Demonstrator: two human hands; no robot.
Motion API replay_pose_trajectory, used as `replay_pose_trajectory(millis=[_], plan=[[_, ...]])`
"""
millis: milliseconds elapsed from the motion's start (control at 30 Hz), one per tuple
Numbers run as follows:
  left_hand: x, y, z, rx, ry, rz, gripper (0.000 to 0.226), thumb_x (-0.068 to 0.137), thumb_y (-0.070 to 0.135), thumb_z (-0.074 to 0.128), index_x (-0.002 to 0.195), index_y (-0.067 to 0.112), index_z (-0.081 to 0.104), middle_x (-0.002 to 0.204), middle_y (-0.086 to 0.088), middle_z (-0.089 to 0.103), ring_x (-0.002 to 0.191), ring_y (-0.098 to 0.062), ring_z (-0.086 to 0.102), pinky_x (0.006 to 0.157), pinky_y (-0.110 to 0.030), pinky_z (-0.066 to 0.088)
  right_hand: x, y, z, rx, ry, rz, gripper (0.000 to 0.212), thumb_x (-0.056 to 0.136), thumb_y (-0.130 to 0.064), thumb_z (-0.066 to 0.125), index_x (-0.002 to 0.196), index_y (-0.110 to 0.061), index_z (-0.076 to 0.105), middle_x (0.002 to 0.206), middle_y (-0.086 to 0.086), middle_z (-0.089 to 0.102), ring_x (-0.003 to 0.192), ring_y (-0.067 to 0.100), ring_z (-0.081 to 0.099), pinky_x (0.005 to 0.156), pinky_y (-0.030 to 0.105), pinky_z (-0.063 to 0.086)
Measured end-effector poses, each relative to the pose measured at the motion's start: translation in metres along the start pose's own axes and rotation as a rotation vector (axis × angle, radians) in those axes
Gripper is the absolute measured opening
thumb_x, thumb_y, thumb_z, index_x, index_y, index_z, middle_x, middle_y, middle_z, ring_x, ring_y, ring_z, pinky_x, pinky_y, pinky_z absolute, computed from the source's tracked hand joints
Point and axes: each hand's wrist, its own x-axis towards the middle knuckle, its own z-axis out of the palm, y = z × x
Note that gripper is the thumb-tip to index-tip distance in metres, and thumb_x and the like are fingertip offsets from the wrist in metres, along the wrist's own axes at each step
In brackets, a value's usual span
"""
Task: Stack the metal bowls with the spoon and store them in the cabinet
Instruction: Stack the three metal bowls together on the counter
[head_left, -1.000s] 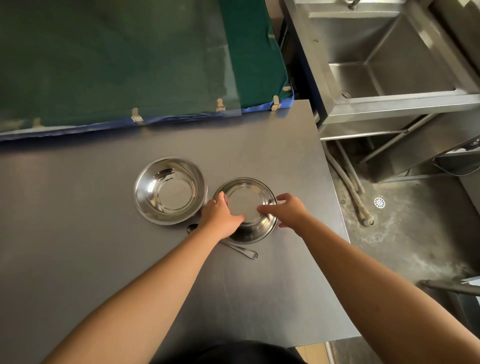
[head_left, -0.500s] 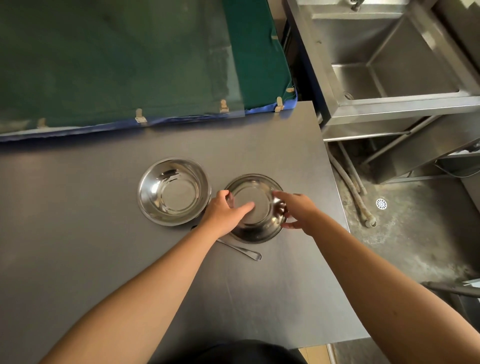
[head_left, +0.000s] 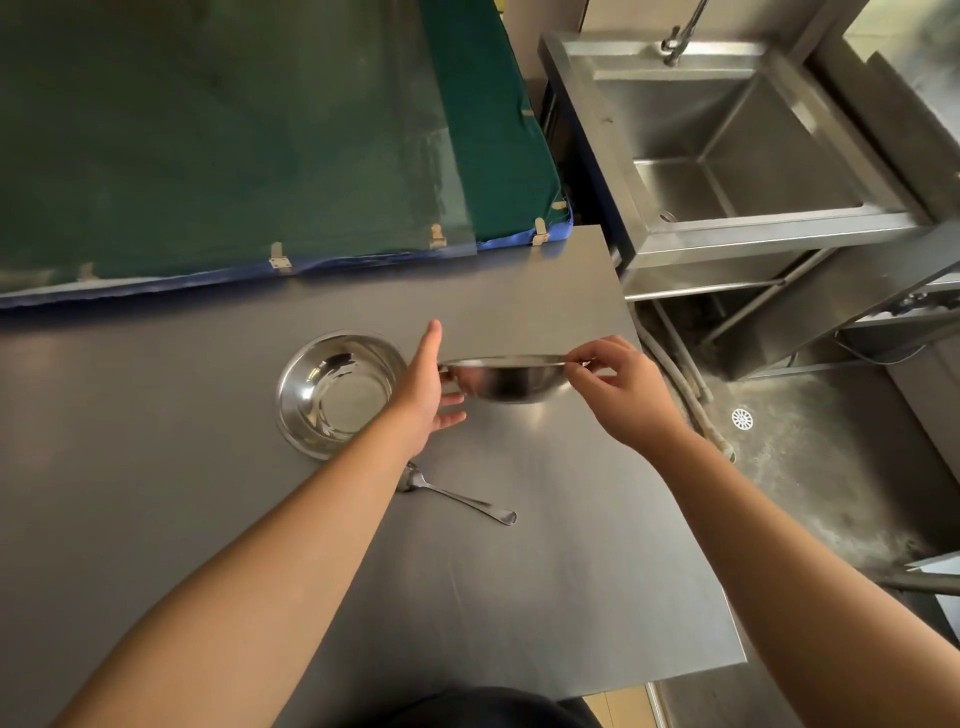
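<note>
From the head camera, looking down: the lifted bowl (head_left: 506, 382) hangs clear of the counter (head_left: 545, 571), seen almost edge-on. The right hand (head_left: 618, 387) pinches its thin rim between thumb and fingertips on the right side. The left hand (head_left: 428, 387) meets the opposite rim with thumb and palm, fingers loosely spread; it looks more like steadying than a firm clamp.

The second bowl (head_left: 340, 392) sits upright on the counter just left of the lifted one, open side up and empty. The spoon (head_left: 457, 493) lies flat on the counter nearer the person, partly under the left forearm, touching neither bowl.

Handling, as a judgement: both bowls are thin polished steel, so probably light, rigid and not fragile, but smooth and slippery. The flared rim is the natural place to hold; two opposite points keep it level. Lowered into the second bowl it should nest readily, though a tilt could make it skid and clatter. The spoon's slim handle lies flush, so it likely needs a fingertip pinch at the handle end.

No cabinet is identifiable here; a steel sink (head_left: 727, 156) stands beyond the counter's right edge.
</note>
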Motion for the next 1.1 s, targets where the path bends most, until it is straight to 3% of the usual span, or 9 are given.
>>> replay_pose_trajectory(millis=[67,133,233,333,500,633,800,933,1100], plan=[[0.000,0.005,-0.006,0.033,0.025,0.021,0.045,0.089,0.059,0.056,0.105,0.018,0.064,0.093,-0.004,0.070,0.088,-0.021,0.068,0.067,-0.035,0.058,-0.005,-0.002,0.002,0.001,0.012,-0.028,0.013,0.091,-0.023,0.066,0.090,-0.017,0.077,0.098,-0.009,0.063,0.087,0.009,0.065,0.081,0.028,0.054],[-0.005,0.009,-0.016,0.036,0.036,0.069,0.023,0.095,0.025,0.060,0.112,0.011,0.066,0.090,-0.006,0.071,0.075,-0.018,0.068,0.061,-0.032,0.056,-0.008,-0.003,0.007,-0.026,0.036,-0.061,0.008,0.089,-0.020,0.071,0.087,-0.016,0.077,0.096,-0.007,0.064,0.088,0.014,0.066,0.084,0.031,0.055],[-0.009,0.014,-0.033,0.015,0.027,0.122,0.026,0.094,0.000,0.053,0.114,0.012,0.065,0.099,-0.011,0.073,0.077,-0.019,0.070,0.058,-0.030,0.057,-0.008,-0.002,0.016,-0.021,0.043,-0.071,0.015,0.087,-0.011,0.074,0.097,-0.022,0.077,0.104,-0.006,0.062,0.090,0.005,0.064,0.081,0.013,0.054],[-0.014,0.018,-0.052,0.063,0.048,0.185,0.035,0.093,0.000,0.054,0.123,0.014,0.062,0.106,-0.011,0.073,0.084,-0.022,0.072,0.061,-0.030,0.058,-0.005,-0.005,0.030,0.013,0.037,-0.046,0.030,0.088,-0.006,0.072,0.111,-0.025,0.072,0.117,-0.004,0.056,0.097,0.006,0.062,0.071,0.002,0.049],[-0.020,0.020,-0.087,0.133,0.122,0.272,0.032,0.091,0.001,0.055,0.118,0.016,0.064,0.101,-0.005,0.073,0.083,-0.020,0.074,0.064,-0.032,0.061,0.002,-0.021,0.061,0.074,-0.002,0.073,0.057,0.087,-0.009,0.071,0.140,-0.025,0.056,0.118,-0.006,0.063,0.098,0.008,0.065,0.062,0.016,0.050],[-0.026,0.019,-0.118,0.170,0.217,0.339,0.026,0.090,0.002,0.055,0.099,0.023,0.067,0.099,-0.001,0.071,0.075,-0.016,0.074,0.055,-0.026,0.059,0.007,-0.038,0.089,0.069,-0.070,0.082,0.055,0.087,-0.008,0.069,0.139,-0.023,0.058,0.108,-0.005,0.070,0.090,0.008,0.067,0.057,0.018,0.048],[-0.022,0.012,-0.155,0.250,0.299,0.371,0.030,0.089,0.003,0.054,0.113,0.015,0.069,0.095,-0.003,0.074,0.078,-0.024,0.074,0.064,-0.036,0.063,0.013,-0.057,0.121,0.036,-0.142,0.088,0.048,0.085,-0.007,0.068,0.128,-0.027,0.064,0.079,-0.009,0.072,0.050,-0.004,0.060,0.044,0.014,0.042],[-0.015,0.005,-0.178,0.312,0.336,0.375,0.030,0.088,0.006,0.054,0.111,0.016,0.071,0.085,0.003,0.075,0.073,-0.020,0.073,0.063,-0.035,0.063,0.017,-0.067,0.143,0.005,-0.182,0.068,0.044,0.085,-0.008,0.068,0.124,-0.029,0.064,0.080,-0.011,0.072,0.054,-0.010,0.061,0.041,0.008,0.039],[-0.004,-0.002,-0.200,0.458,0.346,0.362,0.026,0.085,0.017,0.055,0.105,0.026,0.071,0.090,0.004,0.076,0.085,-0.026,0.072,0.083,-0.043,0.059,0.022,-0.072,0.165,-0.029,-0.231,0.071,0.040,0.084,-0.008,0.066,0.118,-0.029,0.067,0.092,-0.005,0.071,0.053,-0.014,0.058,0.039,0.005,0.037]])
